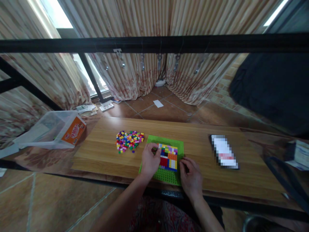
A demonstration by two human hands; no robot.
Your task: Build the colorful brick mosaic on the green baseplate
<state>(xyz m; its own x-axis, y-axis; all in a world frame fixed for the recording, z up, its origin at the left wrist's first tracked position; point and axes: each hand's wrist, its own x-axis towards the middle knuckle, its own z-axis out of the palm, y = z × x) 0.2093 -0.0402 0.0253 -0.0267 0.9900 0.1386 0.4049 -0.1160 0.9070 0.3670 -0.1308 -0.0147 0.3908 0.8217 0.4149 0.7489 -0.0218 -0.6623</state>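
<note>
Multicoloured plastic-brick patch [165,161] on green studded plastic baseplate [167,178] | between hands, long axis unclear | left hand [150,158] nearer, pinched, contents unclear | right hand [192,175] curled at baseplate's right edge, grip unclear

Hands [150,159], forearms [129,198] bare; garment [160,214] in busy red-and-pale pattern, partly shadowed.

Baseplate [166,178] is studded plastic, loose bricks [129,140] smooth plastic, tabletop [101,158] wood-grain with slight sheen, bin [59,124] see-through plastic, curtains [137,19] ridged cloth.
</note>
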